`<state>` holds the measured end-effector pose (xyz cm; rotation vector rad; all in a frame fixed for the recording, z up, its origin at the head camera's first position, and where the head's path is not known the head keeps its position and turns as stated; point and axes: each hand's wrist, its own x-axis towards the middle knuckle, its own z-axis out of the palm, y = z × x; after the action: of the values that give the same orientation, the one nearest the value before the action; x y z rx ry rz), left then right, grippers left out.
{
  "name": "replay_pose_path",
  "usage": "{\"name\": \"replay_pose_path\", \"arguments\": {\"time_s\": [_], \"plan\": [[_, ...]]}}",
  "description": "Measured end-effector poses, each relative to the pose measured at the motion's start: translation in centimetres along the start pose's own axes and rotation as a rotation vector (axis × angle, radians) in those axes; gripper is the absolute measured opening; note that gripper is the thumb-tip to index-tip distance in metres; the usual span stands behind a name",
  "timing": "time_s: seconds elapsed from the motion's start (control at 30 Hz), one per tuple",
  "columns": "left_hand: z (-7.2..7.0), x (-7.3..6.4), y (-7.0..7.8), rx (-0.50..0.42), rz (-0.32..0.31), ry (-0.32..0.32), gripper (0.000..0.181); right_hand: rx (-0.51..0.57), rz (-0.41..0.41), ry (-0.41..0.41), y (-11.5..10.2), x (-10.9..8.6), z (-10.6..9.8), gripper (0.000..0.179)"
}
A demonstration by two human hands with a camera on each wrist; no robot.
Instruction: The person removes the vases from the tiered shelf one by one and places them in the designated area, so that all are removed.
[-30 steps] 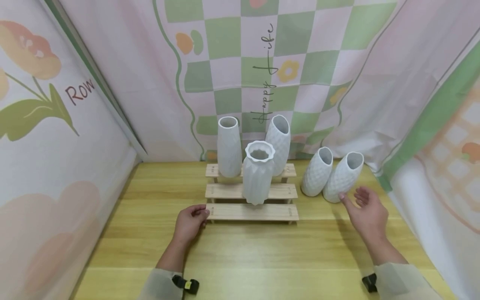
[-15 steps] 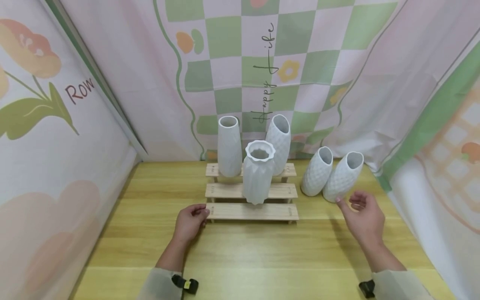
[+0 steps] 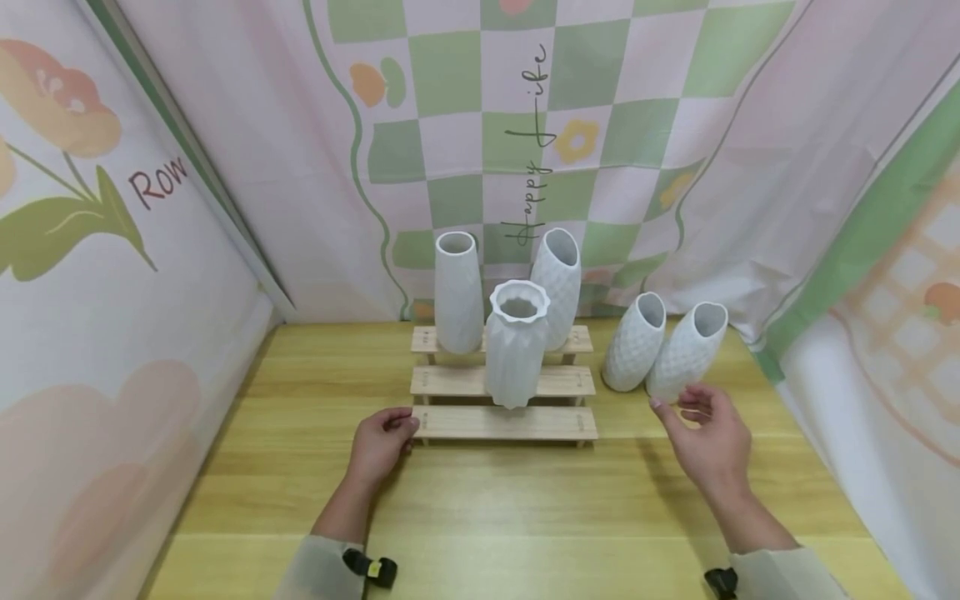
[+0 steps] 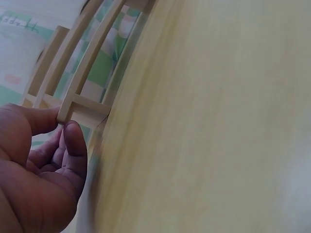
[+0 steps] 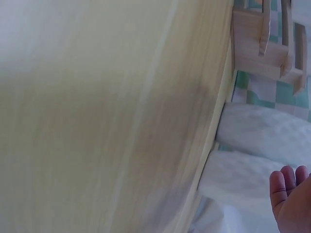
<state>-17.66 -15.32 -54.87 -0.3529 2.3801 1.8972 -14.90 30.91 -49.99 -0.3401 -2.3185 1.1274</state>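
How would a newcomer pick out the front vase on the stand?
On the table, find the three-tier stand pinched at its left end by the left hand. The front vase stands ahead of the two rear vases. Its wavy, scalloped rim sets it apart: theirs have no scallops.

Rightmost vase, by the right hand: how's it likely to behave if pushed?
The rightmost vase may tip if pushed near the rim, being clearly taller than wide. It's probably stiff and breakable: its white, textured body looks ceramic. Pushed toward the wooden stand, it would likely knock the neighbouring vase, which stands close on that side.
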Motion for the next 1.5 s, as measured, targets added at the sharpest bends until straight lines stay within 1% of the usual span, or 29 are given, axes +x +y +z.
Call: {"name": "replay_pose_path", "arguments": {"time_s": [0.2, 0.43, 0.87, 1.0, 1.27, 1.5], "plan": [[-0.2, -0.1, 0.2, -0.009, 0.01, -0.004, 0.031, 0.011, -0.018, -0.013, -1.1, -0.5, 0.6, 0.051], [-0.4, -0.1, 0.5, 0.0, 0.029, 0.012, 0.032, 0.052, -0.055, -0.039, -2.7, -1.1, 1.9, 0.049], [-0.1, 0.2, 0.0, 0.001, 0.02, 0.011, 0.031, 0.132, -0.125, -0.122, -5.4, -2.2, 3.8, 0.05], [-0.1, 0.2, 0.0, 0.003, 0.023, 0.008, 0.032, 0.174, -0.134, -0.151, -6.2, -2.5, 4.3, 0.049], [-0.1, 0.0, -0.1, -0.001, 0.024, 0.003, 0.031, 0.184, -0.157, -0.193, -7.3, -2.8, 5.2, 0.05], [0.0, 0.0, -0.2, -0.007, 0.02, 0.003, 0.031, 0.212, -0.156, -0.222, -8.5, -3.0, 5.7, 0.053]]}}
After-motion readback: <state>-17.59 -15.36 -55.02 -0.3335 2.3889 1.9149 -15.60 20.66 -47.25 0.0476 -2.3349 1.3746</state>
